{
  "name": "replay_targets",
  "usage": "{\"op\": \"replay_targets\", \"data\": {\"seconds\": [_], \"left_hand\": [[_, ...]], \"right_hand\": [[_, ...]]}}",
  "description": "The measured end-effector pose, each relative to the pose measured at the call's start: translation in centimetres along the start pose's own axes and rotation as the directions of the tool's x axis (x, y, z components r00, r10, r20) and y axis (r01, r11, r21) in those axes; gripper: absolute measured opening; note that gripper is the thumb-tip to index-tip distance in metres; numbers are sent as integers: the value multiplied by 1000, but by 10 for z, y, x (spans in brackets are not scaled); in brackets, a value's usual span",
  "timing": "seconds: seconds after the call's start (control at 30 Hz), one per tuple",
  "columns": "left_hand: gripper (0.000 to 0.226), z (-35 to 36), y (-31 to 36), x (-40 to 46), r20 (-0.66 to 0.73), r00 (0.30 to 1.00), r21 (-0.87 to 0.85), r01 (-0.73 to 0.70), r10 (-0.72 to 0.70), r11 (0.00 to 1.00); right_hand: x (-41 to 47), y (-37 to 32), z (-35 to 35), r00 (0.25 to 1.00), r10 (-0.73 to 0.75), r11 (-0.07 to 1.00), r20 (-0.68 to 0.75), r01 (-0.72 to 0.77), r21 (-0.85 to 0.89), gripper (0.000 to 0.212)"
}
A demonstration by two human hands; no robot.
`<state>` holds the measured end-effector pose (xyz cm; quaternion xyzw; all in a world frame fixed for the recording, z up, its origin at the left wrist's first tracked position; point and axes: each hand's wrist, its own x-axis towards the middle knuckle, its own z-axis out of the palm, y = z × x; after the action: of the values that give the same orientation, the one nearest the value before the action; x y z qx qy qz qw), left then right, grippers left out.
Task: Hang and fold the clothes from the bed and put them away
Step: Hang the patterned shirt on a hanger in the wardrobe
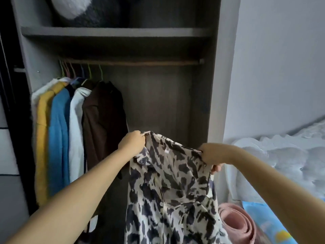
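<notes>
The patterned shirt (168,191) runs off the bottom edge, its hem unseen. Its fabric covers most fingers of the right hand (210,158). The fluffy item (75,9) on the top shelf is cut by the upper edge. The whole view is slightly blurred.

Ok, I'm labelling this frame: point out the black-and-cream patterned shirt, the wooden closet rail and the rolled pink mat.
Black-and-cream patterned shirt (168,187): head view, front panel.
Wooden closet rail (140,62): head view, bare middle stretch.
Rolled pink mat (235,224): head view, coiled end.
</notes>
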<state>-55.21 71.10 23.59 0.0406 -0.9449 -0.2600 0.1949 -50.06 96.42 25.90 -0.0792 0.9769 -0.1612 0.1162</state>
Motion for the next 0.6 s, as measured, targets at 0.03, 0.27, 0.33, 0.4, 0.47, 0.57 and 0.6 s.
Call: {"op": "replay_targets", "data": {"seconds": [0.03, 0.27, 0.33, 0.4, 0.47, 0.57, 0.6], "left_hand": [[27, 0, -3, 13, -28, 1000, -22, -2, 2, 1000], [27, 20, -4, 79, -63, 998, -373, -43, 21, 927], [28, 26, 1, 99, -54, 998, -446, -60, 40, 893], [27, 35, 5, 124, -43, 996, -527, -85, 73, 846], [28, 44, 8, 145, -17, 994, -619, -96, 109, 779], [29, 52, 14, 178, 51, 967, -723, -136, 250, 677], [29, 54, 15, 189, 79, 952, -738, -144, 297, 660]], "right_hand": [[9, -7, -3, 1000, -16, 1000, 18, 16, -2, 10], [79, -40, -8, 992, 46, 991, 120, -30, -133, 20], [95, -40, -9, 991, 96, 988, 93, -83, -127, 24], [112, -38, -7, 985, 148, 984, 93, -136, -117, 27], [121, -39, -9, 968, 203, 978, 148, -192, -86, 27], [136, -50, -31, 969, 222, 975, 113, -222, -12, 31], [145, -55, -45, 977, 212, 977, -6, -212, 17, 35]]}}
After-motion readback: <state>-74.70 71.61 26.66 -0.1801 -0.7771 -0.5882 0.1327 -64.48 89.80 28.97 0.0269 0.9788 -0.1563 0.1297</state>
